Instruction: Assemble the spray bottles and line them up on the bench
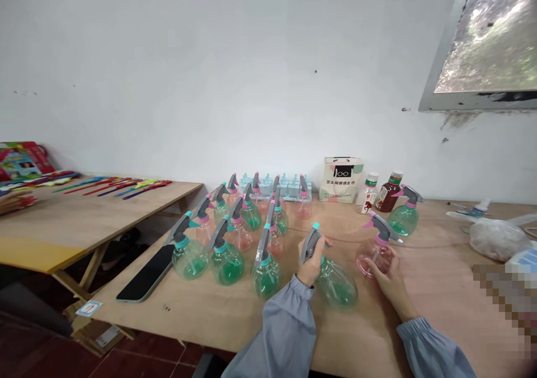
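My left hand (311, 260) is closed around the grey and teal spray head of a green spray bottle (338, 283), which is tilted with its body to the right. My right hand (390, 274) has its fingers around the lower body of a pink spray bottle (369, 255) with a grey and pink head, upright on the table. Left of my hands stand several more green and pink spray bottles in loose rows, one green bottle (267, 277) nearest my left sleeve. Behind my right hand is another green spray bottle (403, 219) with a pink collar.
A black phone (146, 274) lies at the table's left edge. Along the wall are a light-blue rack (289, 188), a paper bag (340, 182), a white bottle (368, 193) and a dark-red bottle (389, 192). A plastic bag (497, 237) lies right. Another table (54, 221) stands left.
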The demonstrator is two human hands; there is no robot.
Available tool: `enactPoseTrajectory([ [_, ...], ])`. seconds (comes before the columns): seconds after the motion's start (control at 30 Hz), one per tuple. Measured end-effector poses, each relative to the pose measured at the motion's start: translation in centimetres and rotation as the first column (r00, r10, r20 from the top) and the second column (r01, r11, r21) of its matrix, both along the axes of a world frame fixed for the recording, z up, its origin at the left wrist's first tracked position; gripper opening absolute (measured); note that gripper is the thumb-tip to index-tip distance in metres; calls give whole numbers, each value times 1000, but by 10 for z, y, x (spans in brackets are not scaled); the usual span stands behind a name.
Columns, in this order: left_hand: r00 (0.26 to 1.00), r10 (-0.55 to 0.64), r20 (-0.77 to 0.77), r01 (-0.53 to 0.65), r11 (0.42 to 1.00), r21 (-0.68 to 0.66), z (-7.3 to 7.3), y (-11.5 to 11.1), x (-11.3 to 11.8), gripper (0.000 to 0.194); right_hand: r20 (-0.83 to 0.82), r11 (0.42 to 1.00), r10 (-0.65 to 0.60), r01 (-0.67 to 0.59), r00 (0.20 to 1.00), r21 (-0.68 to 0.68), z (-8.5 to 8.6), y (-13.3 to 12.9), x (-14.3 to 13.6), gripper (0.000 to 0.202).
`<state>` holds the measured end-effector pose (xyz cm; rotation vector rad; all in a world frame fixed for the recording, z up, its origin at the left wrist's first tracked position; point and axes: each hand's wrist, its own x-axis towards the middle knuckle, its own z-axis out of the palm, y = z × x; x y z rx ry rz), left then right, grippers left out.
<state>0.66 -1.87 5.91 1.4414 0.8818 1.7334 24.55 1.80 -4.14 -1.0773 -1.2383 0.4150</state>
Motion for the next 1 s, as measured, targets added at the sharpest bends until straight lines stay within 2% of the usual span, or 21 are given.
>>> enactPoseTrajectory([
  [0.1,991,59,-118,-59,998,9,-1,5,-1,29,-2,1000,-5,5,1000,-10,1,-1,-1,82],
  [0.17,973,154,-173,-158,987,-6,-4,10,0,30,0,1000,-6,6,1000,-15,0,0,0,81],
  [0.27,905,328,-270,-326,944,53,-9,18,5,44,-2,1000,-7,7,1000,-19,-3,2,1,83],
  [0.33,870,385,-308,-375,922,93,-12,24,11,57,-4,1000,-7,7,1000,-24,-5,3,2,84],
  [0.4,858,402,-321,-392,915,98,-16,31,16,64,-10,999,-3,3,1000,-36,-7,4,3,86],
  [0.53,828,470,-305,-458,882,114,-19,51,21,65,-9,999,-5,5,1000,-39,-9,4,4,89],
  [0.73,776,572,-266,-547,820,168,-13,94,11,50,22,999,6,-5,1000,-41,-11,5,5,87],
  [0.83,761,571,-308,-556,819,143,-11,110,7,53,33,999,9,-8,999,-52,-11,4,4,89],
  [1.0,748,547,-377,-565,822,72,-17,126,11,66,53,999,-35,37,998,-40,-13,3,2,89],
])
